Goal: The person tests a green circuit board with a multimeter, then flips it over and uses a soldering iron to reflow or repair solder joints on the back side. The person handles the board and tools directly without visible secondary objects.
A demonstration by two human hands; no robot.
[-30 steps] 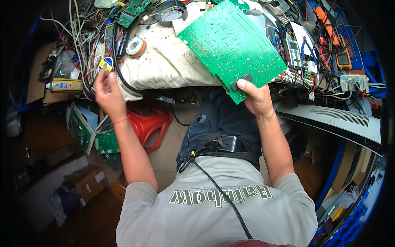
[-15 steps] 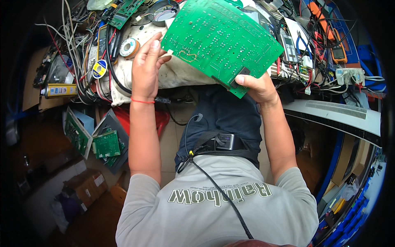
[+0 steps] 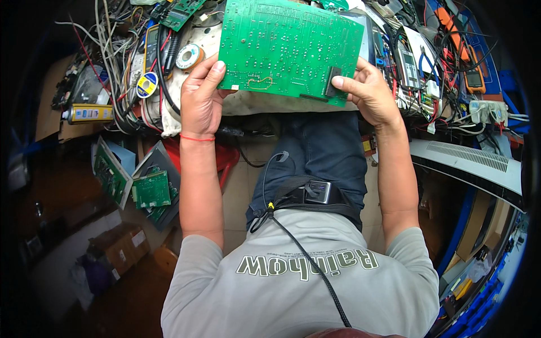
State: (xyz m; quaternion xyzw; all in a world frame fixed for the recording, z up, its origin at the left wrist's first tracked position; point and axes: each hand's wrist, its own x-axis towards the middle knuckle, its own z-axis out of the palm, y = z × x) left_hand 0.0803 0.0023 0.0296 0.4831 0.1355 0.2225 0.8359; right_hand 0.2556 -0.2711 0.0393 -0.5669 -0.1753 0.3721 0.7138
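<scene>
- The green board is between my two hands, raised above the counter; its long side goes from left to right, slightly lower at right.
- The fingers of my left hand pinch its lower left edge – thumb in front, the others partly hidden.
- Those of my right hand pinch the right edge, thumb against a black chip.
- Neither hand is nearer – both touch it.
- I count one held board, two spools leftward, one yellow can.
</scene>
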